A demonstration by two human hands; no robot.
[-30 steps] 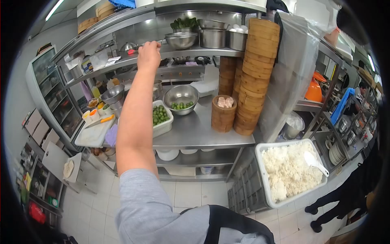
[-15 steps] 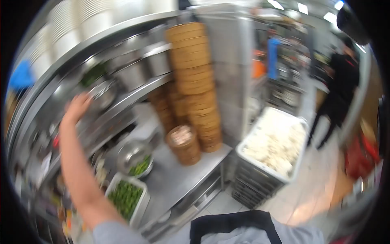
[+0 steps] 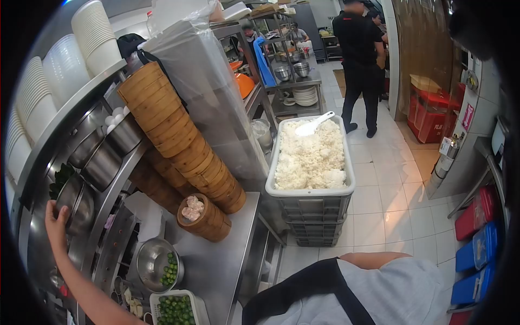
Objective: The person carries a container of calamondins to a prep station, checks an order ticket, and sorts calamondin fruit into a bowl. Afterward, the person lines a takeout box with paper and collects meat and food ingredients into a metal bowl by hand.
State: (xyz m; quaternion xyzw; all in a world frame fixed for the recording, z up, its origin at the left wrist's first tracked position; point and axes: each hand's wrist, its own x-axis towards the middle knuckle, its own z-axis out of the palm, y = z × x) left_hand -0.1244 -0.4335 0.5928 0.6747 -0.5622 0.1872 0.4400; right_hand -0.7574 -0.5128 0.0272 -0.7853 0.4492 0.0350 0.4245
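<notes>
My left hand (image 3: 56,221) is raised at the left edge of the view, beside the stacked metal bowls (image 3: 81,208) on the shelf. Its fingers are apart at the bowls' near side; whether they touch the metal is unclear. Dark green leaves (image 3: 60,181) show just above the hand. A metal pot (image 3: 102,167) and a pot of white eggs (image 3: 123,132) stand further along. My right hand is out of view; only part of that arm shows by my grey sleeve.
Bamboo steamers (image 3: 179,135) form a tall stack beside a steamer of pale pieces (image 3: 193,208). Green fruits fill a white tub (image 3: 199,310) and lie in a bowl (image 3: 149,265). A rice tub (image 3: 269,176) sits on grey crates. A person in black (image 3: 358,54) stands in the aisle.
The view has swung right, bringing the rice tub to the middle and more aisle into sight. My left hand has gone from the shelf's utensils to the stacked bowls.
</notes>
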